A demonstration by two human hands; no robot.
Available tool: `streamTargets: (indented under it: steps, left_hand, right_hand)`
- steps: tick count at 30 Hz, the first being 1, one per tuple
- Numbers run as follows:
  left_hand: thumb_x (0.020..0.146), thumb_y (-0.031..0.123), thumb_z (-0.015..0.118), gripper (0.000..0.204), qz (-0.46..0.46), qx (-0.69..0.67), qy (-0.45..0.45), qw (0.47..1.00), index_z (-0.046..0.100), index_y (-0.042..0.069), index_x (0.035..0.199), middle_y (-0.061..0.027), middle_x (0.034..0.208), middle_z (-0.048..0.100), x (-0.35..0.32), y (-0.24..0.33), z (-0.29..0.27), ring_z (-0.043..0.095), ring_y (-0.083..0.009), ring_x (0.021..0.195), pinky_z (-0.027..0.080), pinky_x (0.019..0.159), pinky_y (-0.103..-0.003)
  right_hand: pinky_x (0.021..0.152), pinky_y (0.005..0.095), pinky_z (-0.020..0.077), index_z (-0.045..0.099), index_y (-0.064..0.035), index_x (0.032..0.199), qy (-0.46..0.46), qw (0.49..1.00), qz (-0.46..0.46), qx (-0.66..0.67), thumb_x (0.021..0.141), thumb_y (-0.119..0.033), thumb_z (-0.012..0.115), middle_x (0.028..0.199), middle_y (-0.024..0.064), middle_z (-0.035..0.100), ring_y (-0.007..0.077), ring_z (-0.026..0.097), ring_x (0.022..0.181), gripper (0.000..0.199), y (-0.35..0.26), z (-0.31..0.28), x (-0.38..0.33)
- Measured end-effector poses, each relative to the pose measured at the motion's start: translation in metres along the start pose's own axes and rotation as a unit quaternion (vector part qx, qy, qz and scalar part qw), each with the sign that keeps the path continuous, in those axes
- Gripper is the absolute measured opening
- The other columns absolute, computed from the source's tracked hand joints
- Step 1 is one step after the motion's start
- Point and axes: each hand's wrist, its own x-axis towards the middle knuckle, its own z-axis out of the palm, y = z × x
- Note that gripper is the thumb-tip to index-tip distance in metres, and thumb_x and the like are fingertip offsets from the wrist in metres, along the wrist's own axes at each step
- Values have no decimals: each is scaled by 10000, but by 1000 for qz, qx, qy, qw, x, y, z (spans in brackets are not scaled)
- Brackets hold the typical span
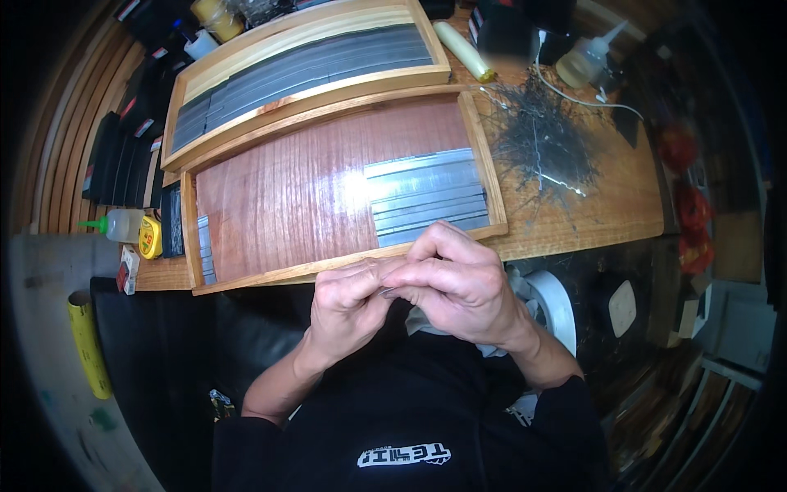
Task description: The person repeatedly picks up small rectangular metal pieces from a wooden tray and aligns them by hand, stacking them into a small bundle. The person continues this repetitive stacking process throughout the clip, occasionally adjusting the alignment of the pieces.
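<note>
My left hand (346, 302) and my right hand (459, 287) meet in front of my chest, just off the near edge of a wooden tray. Both are closed in a pinch, fingertips together. Between them shows a sliver of a small thin grey metal piece (387, 290); the fingers hide the rest. The wooden-framed tray (279, 197) has a reddish-brown wood bottom. Flat grey metal strips (430, 197) lie side by side in its right part, close beyond my right hand. A short stack of narrow strips (205, 246) lies at its left end.
Behind stands a second wooden tray (307, 70), filled with dark grey strips. A tangled heap of dark thin wire-like scraps (545, 135) lies on the table at right, near a squeeze bottle (584, 66). A yellow tape measure (150, 236) and green-tipped bottle (123, 225) stand left.
</note>
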Motion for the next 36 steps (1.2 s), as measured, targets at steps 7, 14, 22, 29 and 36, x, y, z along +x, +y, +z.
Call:
streamTargets:
  steps: [7,14,22,29,36]
  left_hand:
    - [1000,32,699,167,-328,-272,-194,883,744,-62,1130,-67,976,778,-29,15,-19,721,-98,901,592,812,-239]
    - [985,36,687,177,-485,-393,-128,770,734,-37,1140,-166,997,780,-42,-37,-6,784,-249,891,653,744,-298]
    - [985,33,707,185,-417,-320,-116,843,750,-30,1154,-112,987,786,-53,-39,-6,740,-148,871,609,776,-270]
    - [946,12,729,205,-267,-73,-94,956,750,-47,1141,-158,883,775,-74,-9,-9,723,-127,769,546,646,-257]
    - [866,-85,697,191,-165,-21,-50,985,746,-59,1049,-187,913,776,-85,-16,-4,773,-263,791,590,694,-301]
  right_hand:
    - [569,267,454,785,0,1025,-3,969,232,87,912,-82,803,814,37,593,89,553,679,140,-15,14,-39]
    - [539,188,472,738,38,1087,58,774,463,428,1023,-98,672,774,29,677,48,590,607,165,35,48,-83]
    - [588,219,482,788,10,1070,22,871,434,228,963,-83,750,820,28,692,69,599,655,146,27,51,-77]
    - [620,229,467,820,-46,1035,-8,945,302,127,840,-36,853,857,28,677,93,619,734,198,9,48,-70]
    - [607,270,480,810,-34,959,-39,964,228,134,820,-28,851,844,38,654,125,622,731,145,16,48,-67]
